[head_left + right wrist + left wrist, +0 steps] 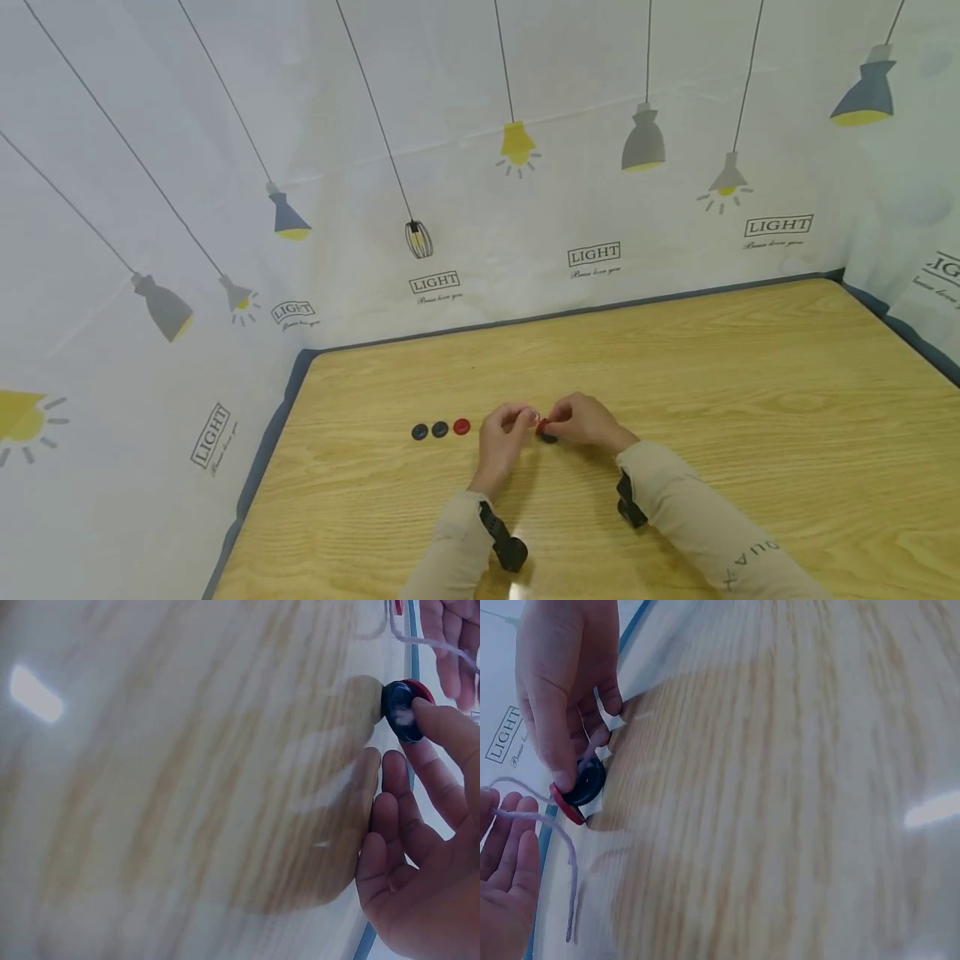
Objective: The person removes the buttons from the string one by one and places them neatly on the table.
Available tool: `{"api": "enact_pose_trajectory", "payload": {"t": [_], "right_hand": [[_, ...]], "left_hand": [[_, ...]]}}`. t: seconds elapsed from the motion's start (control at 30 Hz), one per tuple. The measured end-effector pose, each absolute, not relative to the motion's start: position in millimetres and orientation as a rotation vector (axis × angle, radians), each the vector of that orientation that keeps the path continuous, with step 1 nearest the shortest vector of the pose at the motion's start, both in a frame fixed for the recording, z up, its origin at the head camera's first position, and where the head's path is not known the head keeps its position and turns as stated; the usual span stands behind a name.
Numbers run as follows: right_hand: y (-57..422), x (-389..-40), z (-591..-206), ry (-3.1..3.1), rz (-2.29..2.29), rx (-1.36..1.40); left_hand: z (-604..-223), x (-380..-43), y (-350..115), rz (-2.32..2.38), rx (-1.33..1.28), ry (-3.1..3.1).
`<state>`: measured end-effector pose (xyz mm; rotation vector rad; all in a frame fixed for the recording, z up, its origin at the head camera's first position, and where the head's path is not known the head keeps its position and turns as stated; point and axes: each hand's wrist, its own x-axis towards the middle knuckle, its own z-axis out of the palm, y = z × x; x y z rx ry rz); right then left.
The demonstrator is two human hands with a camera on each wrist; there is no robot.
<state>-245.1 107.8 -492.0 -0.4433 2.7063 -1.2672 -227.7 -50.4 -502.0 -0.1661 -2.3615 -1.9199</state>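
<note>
2 hands (501, 442) (588, 422) hold 1 string (573, 885) and 2 discs (590, 781).

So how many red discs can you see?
2. One red disc lies on the table, right of two black discs; another red disc is pinched in the right hand with a third black disc. More may be hidden there.
</note>
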Motion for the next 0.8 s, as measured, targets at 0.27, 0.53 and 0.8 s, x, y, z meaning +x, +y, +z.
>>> {"api": "enact_pose_trajectory", "payload": {"t": [0.27, 0.53, 0.8], "right_hand": [[108.8, -245.4, -492.1, 2.677, -1.271, -0.436], [108.7, -245.9, -491.3, 2.678, -1.271, -0.397], [104.2, -248.3, -490.5, 2.67, -1.309, -0.354]], "left_hand": [[-484.4, -217.6, -59.2, -2.024, -0.099, -2.305], [-463.1, -206.6, -61.1, -1.842, -0.112, -2.389], [-463.1, -206.4, -61.4, -1.823, -0.115, -2.418]]}}
